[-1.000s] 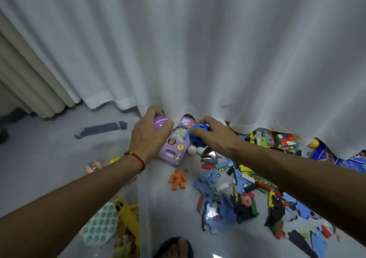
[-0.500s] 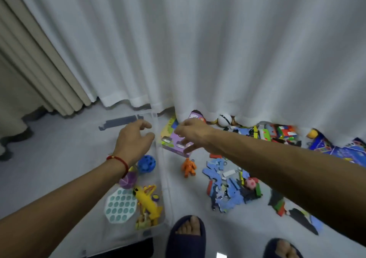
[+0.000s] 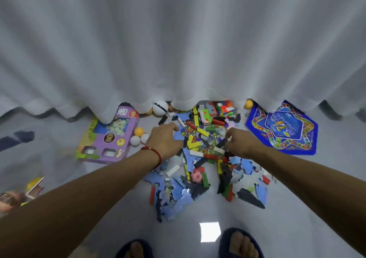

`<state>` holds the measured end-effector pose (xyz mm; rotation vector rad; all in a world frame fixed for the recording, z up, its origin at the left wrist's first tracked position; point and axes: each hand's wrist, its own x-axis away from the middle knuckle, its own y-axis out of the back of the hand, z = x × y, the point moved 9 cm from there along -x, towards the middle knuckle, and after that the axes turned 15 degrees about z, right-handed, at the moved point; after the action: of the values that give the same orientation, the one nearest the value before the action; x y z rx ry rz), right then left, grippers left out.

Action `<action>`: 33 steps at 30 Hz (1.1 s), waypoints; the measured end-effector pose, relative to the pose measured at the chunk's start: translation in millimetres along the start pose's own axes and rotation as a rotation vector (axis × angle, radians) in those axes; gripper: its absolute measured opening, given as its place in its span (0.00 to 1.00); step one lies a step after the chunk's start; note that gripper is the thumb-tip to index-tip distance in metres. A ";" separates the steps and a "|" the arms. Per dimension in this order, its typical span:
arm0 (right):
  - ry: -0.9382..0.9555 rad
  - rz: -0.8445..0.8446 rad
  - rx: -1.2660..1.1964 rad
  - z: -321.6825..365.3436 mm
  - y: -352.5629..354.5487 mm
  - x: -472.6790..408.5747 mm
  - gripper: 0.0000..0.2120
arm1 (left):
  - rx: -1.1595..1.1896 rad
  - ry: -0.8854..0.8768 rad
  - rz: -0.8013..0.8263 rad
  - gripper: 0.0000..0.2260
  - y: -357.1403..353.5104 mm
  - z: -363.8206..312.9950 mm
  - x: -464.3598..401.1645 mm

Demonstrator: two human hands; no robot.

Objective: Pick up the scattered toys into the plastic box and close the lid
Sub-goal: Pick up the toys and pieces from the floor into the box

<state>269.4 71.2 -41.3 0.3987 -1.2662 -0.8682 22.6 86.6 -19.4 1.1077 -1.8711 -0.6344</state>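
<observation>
On the pale floor (image 3: 297, 208) below a white curtain (image 3: 178, 40), the head view shows both arms stretched toward a heap of small toys (image 3: 206, 153) at the centre of the frame. The left hand (image 3: 163, 139), with a red cord bracelet (image 3: 152, 153) at its wrist, rests palm-down on the heap's 9 o'clock edge, fingers spread and fairly straight, gripping nothing that can be seen. The right hand (image 3: 240, 142) sits at the heap's 3 o'clock edge with its fingers curled down into the pieces; whether they pinch a piece cannot be told.

The heap is a mix of blue puzzle pieces, coloured blocks and marbles, and it trails toward 6 o'clock, where a pink die (image 3: 196, 176) lies among them. At 10 o'clock from the heap lies a purple toy package (image 3: 111, 139), its far edge tucked under the curtain hem. Just beside it, touching one another, are an orange ball (image 3: 138, 131) and two white balls (image 3: 135, 140). At 12 o'clock, by the hem, sits a white ball with a black band (image 3: 160, 109). A blue star-shaped game mat (image 3: 283, 131) lies flat at 2 o'clock, with a yellow ball (image 3: 248, 104) near its far corner.

At 8 o'clock, on the frame's left edge, a blurred cluster of toys (image 3: 29, 190) shows; the plastic box's walls cannot be made out there. Two feet in dark slippers (image 3: 240, 244) stand at 6 o'clock.
</observation>
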 end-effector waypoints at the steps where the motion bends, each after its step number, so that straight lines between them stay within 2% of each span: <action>1: 0.006 -0.009 0.012 -4.1 1.9 -9.3 0.18 | -0.019 0.009 -0.001 0.22 -1.3 5.4 -11.9; 6: 0.083 -0.079 0.031 0.6 22.4 -63.0 0.25 | -0.075 0.065 0.025 0.28 2.1 32.4 -62.9; 9: 0.070 -0.089 0.035 0.3 37.5 -101.9 0.34 | -0.137 0.064 0.000 0.31 11.9 40.2 -90.3; 11: 0.044 -0.135 0.042 -3.8 46.7 -119.9 0.37 | -0.214 0.080 -0.034 0.32 20.7 42.8 -104.5; 16: -0.005 -0.238 0.018 -11.5 61.4 -159.4 0.34 | -0.373 0.069 -0.064 0.32 32.3 53.4 -146.4; 19: -0.019 -0.247 0.016 -16.2 66.6 -173.9 0.31 | -0.458 0.025 -0.046 0.31 31.7 54.7 -166.0; 24: -0.051 -0.240 0.012 -24.7 58.9 -185.4 0.27 | -0.555 0.061 -0.049 0.29 30.1 52.8 -180.3; 30: 0.122 -0.369 -0.071 -16.0 65.7 -152.1 0.19 | -0.638 0.144 -0.126 0.30 33.1 55.1 -168.9; 33: 0.231 -0.384 -0.129 -5.4 69.6 -121.1 0.17 | -0.566 0.113 -0.171 0.28 40.0 47.2 -154.9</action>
<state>292.4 205.1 -74.2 0.6321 -0.9275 -1.1847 2.4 242.0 -76.9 0.9039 -1.3806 -1.0932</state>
